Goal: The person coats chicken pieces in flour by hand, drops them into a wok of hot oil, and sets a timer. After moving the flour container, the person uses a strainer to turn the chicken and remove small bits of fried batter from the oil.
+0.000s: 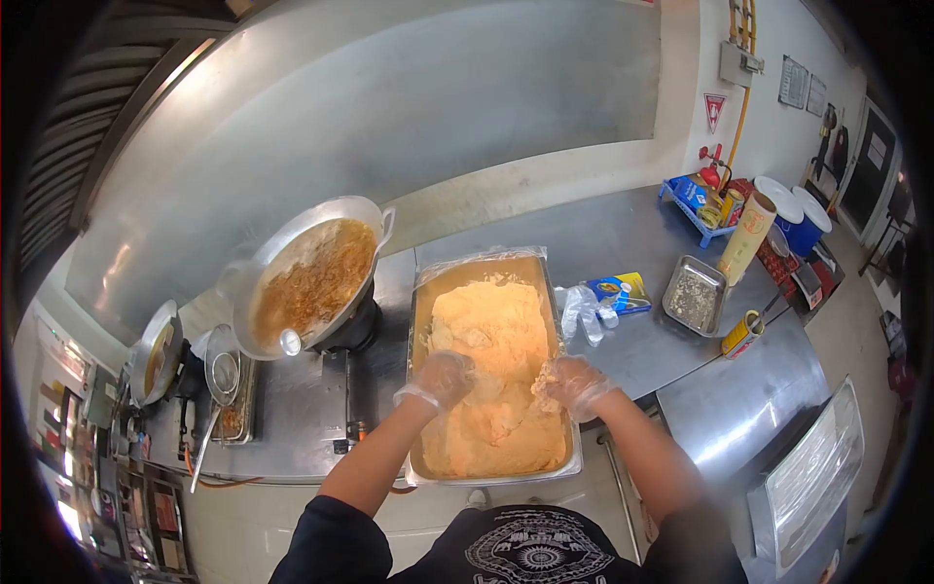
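A deep metal tray (574, 459) holds a thick bed of pale orange breading flour (491, 316). My left hand (443, 378), in a clear plastic glove, is at the tray's left side with its fingers curled down into the flour; what they hold, if anything, is hidden. On the right side, my gloved right hand (576, 385) is closed round a lumpy, flour-coated piece (542, 383), just above the flour. Coated lumps show in the flour between and beyond my hands.
To the left, a large wok (381, 226) of bubbling oil with browned bits sits on a burner. A strainer (224, 375) lies nearby. Rightward are plastic gloves (587, 316), a yellow-blue box (623, 292), a small metal pan (695, 295) and a can (742, 336).
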The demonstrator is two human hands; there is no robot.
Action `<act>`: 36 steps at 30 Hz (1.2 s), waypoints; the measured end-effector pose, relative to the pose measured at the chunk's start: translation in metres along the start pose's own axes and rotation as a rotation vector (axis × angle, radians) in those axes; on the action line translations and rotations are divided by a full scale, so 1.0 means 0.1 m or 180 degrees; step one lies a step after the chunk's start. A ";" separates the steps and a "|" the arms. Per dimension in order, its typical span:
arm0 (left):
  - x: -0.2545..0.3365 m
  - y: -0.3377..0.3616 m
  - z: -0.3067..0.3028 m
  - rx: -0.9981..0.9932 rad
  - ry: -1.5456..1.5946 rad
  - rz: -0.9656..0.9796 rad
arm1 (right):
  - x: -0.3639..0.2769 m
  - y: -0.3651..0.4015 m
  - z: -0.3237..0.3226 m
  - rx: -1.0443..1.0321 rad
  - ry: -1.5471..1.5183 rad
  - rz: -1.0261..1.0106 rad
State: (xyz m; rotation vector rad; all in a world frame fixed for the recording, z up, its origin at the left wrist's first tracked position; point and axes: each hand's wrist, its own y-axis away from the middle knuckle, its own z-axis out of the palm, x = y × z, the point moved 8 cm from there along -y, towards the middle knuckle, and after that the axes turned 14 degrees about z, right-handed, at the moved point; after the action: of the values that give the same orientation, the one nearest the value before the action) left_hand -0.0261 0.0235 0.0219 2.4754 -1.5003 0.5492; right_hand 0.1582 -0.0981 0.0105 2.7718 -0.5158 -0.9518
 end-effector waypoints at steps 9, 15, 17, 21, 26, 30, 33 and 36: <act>0.11 0.04 -0.13 -0.0235 -0.0254 0.0182 | -0.09 -0.14 0.01 0.0452 0.0310 -0.0406; 0.02 0.14 -0.17 0.0028 -0.0080 0.0341 | -0.14 0.00 -0.12 0.0952 -0.0099 -0.0450; -0.05 0.07 -0.16 0.0003 -0.0210 0.0519 | -0.19 0.00 -0.18 0.1101 -0.0009 -0.0460; 0.01 0.02 -0.19 -0.0012 -0.0634 0.0693 | -0.33 0.07 -0.20 0.1471 0.0118 -0.0587; 0.13 0.12 -0.06 -0.0245 -0.0604 0.0802 | -0.36 0.09 -0.15 0.1482 0.0248 -0.0520; -0.05 0.16 0.01 -0.0189 -0.0615 0.0703 | -0.33 0.16 -0.05 0.1179 0.0191 -0.0327; 0.09 0.15 -0.19 -0.0310 -0.0643 0.0569 | -0.31 0.19 -0.01 0.1220 0.0140 -0.0397; 0.19 0.15 -0.50 -0.0217 -0.0510 0.0508 | -0.39 0.22 -0.11 0.1210 0.0153 -0.0499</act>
State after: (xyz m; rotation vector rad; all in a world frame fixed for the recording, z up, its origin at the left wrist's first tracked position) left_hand -0.0418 0.0187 0.0754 2.4115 -1.7572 0.3246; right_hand 0.1303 -0.1036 0.0469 3.2077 -0.5261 -0.8951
